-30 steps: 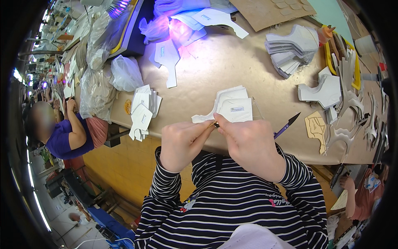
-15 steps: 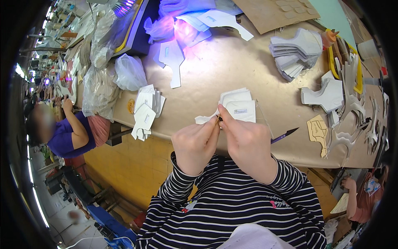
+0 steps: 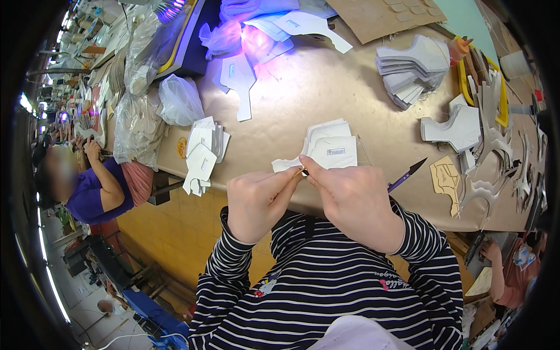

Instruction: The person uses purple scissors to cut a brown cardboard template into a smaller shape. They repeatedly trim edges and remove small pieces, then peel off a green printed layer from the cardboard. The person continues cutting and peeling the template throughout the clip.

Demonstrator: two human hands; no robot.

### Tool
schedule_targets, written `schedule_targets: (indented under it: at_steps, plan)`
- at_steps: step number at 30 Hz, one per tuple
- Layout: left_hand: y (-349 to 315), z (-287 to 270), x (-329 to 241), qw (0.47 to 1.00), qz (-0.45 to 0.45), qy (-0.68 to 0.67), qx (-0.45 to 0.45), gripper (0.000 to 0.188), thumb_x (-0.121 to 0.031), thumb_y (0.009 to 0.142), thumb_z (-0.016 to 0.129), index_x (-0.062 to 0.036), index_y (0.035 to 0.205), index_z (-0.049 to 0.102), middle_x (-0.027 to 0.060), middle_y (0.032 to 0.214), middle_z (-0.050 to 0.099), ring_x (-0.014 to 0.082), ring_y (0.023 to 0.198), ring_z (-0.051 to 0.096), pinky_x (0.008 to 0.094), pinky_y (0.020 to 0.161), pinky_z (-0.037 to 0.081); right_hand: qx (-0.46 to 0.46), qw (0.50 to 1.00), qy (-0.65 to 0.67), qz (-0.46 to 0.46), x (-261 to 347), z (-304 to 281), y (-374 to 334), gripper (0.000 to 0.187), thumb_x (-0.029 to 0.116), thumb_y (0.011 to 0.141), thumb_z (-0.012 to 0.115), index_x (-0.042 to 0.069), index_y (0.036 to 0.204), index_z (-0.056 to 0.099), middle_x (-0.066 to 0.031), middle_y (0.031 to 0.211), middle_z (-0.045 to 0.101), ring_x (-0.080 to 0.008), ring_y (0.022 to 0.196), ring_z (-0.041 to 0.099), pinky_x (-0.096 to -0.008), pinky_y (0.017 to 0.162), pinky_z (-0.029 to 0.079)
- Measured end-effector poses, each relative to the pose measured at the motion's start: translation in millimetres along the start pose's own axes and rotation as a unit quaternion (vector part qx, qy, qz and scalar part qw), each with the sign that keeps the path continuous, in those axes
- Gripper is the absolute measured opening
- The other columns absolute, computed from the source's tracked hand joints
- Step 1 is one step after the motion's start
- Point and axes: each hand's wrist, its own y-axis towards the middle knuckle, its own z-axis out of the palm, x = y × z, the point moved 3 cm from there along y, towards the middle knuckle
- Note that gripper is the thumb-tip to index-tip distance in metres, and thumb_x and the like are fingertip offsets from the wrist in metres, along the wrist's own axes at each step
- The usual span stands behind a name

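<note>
Both my hands meet at the near edge of the workbench, fingertips pinched together. My left hand is closed, thumb and forefinger pressed at the tips. My right hand is closed too, its thumb and forefinger touching the left fingertips. Something small, partly dark and partly yellowish, shows between them, too small to name. Just beyond the fingers lies a stack of white cut pieces, the top one bearing a small printed label; the fingers cover its near part. To the right of my right hand lies a purple-handled knife with a dark pointed blade.
Left on the bench are another labelled stack, yellow rubber bands and a plastic bag. Fanned pieces, more white pieces and a tan template lie right. A co-worker in purple sits left.
My hands have shifted slightly left and spread wider at the wrists, fingertips still together. The knife shows more fully beside my right hand. The view has moved a little.
</note>
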Motion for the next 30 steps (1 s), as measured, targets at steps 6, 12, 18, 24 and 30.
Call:
schedule_targets:
  at_steps: [6,12,18,24,30]
  plan:
    - [2,-2,-1,0.999,0.011,0.038,0.004,0.010,-0.012,0.080,0.071,-0.0047,0.086,0.073,0.0102,0.057,0.060,0.0243,0.047,0.057,0.0325,0.044,0.042,0.015,1.000,-0.020,-0.011,0,-1,4,0.035,0.008,0.084,0.059,0.006,0.119,0.063,-0.0084,0.065,0.062,-0.0243,0.054,0.061,-0.0359,0.049,0.046]
    - [7,3,12,0.974,-0.132,-0.159,0.094,0.014,-0.009,0.087,0.066,0.0019,0.093,0.073,0.0079,0.063,0.066,0.0062,0.055,0.058,0.0222,0.050,0.043,0.141,0.989,-0.009,0.042,0,-9,2,0.037,0.012,0.087,0.060,0.005,0.123,0.061,-0.0098,0.062,0.060,-0.0250,0.052,0.059,-0.0356,0.049,0.044]
    - [12,8,20,0.923,-0.175,-0.295,0.173,0.018,-0.015,0.086,0.070,0.0024,0.091,0.072,0.0052,0.064,0.067,0.0056,0.056,0.060,0.0222,0.051,0.045,0.142,0.939,0.273,0.156,-24,-18,6,0.035,0.011,0.090,0.060,0.001,0.124,0.059,-0.0030,0.056,0.051,-0.0108,0.050,0.044,-0.0262,0.050,0.035]
    - [13,3,26,0.852,-0.200,-0.411,0.255,0.025,-0.013,0.088,0.068,0.0066,0.104,0.068,0.0071,0.086,0.071,0.0079,0.074,0.066,0.0206,0.065,0.051,0.144,0.843,0.454,0.249,-33,-13,0,0.029,0.010,0.094,0.057,0.000,0.121,0.058,0.0013,0.058,0.051,-0.0045,0.052,0.043,-0.0200,0.050,0.032]
    - [12,7,21,0.661,-0.250,-0.684,0.180,0.037,-0.007,0.091,0.062,0.0075,0.124,0.055,0.0109,0.108,0.067,0.0131,0.084,0.065,0.0232,0.074,0.053,0.010,0.748,0.594,0.296,-37,-11,1,0.030,0.013,0.095,0.056,-0.002,0.121,0.055,-0.0009,0.059,0.054,-0.0044,0.050,0.043,-0.0185,0.047,0.032]
